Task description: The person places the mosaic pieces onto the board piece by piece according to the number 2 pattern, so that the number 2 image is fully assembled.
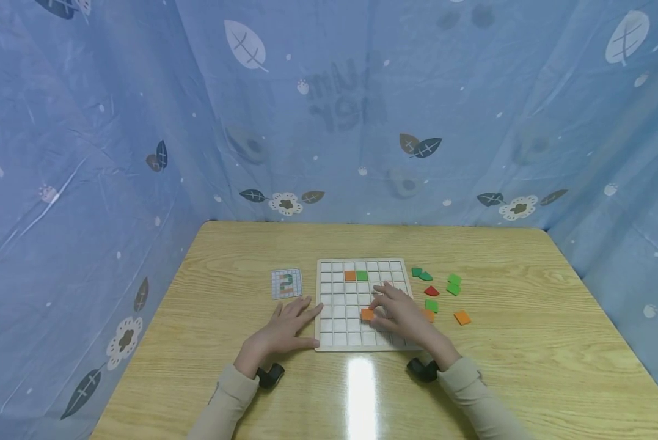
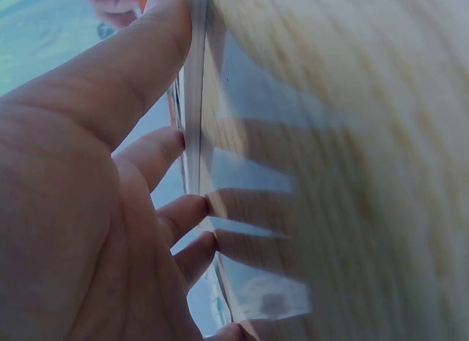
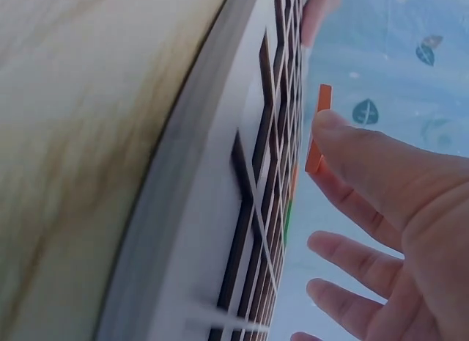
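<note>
We hold the orange tile (image 1: 367, 314) pinched at the right hand's (image 1: 402, 318) thumb and forefinger, over the board (image 1: 329, 305) near its front edge. In the right wrist view the tile stands on edge, tilted off the grid. The left hand (image 1: 285, 330) lies flat, fingers spread, pressing the board's left edge; the right hand is nearer

Left hand (image 1: 285, 330) flat, fingers spread; right hand (image 1: 402, 315) palm-down, fingers loosely extended
</note>
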The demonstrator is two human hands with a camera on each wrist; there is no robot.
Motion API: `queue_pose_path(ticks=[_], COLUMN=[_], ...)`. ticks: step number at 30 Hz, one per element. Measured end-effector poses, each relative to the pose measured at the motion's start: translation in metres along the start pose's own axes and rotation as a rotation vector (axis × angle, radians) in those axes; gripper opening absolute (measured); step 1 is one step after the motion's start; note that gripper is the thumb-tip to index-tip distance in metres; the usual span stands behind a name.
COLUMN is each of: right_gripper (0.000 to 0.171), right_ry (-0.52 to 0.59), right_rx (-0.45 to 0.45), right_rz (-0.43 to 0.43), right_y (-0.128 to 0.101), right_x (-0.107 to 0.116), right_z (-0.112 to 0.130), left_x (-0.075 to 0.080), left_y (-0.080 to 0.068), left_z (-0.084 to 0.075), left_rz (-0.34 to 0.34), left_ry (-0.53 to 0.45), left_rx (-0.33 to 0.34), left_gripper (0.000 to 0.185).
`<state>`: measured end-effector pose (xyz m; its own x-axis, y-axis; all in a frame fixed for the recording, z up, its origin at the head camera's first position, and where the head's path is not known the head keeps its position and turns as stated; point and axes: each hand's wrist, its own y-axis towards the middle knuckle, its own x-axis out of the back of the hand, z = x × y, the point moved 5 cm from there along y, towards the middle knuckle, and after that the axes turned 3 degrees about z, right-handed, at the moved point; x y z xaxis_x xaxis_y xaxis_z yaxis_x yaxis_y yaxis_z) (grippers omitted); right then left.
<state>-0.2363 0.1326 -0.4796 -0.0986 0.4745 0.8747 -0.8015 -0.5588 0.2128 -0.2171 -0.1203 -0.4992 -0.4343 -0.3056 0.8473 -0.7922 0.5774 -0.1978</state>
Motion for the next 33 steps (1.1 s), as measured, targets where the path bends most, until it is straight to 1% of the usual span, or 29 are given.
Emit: queue_pose_path(ticks=[9, 20, 25, 33], right_gripper=[0.018, 0.017, 0.017, 0.017], right_ry=[0.021, 0.013, -0.001, -0.014], right_rx=[0.006, 0.019, 0.009, 0.007], right_rz=[0.036, 0.061, 0.084, 0.088], right_y=[0.007, 0.011, 0.011, 0.010], right_x=[-0.008, -0.017, -0.020, -0.021], right_z=[0.012, 0.024, 0.024, 0.023], left_x=[0.001, 0.000, 0.000, 0.000], left_y=[0.000, 0.000, 0.000, 0.000], left_z=[0.000, -0.001, 0.000, 0.000], left_rz=[-0.001, 0.010, 0.015, 0.008], left_ry=[0.000, 0.001, 0.002, 0.001], left_rx=[-0.003, 0.009, 0.014, 0.008], left_gripper=[0.074, 0.075, 0.075, 0.075])
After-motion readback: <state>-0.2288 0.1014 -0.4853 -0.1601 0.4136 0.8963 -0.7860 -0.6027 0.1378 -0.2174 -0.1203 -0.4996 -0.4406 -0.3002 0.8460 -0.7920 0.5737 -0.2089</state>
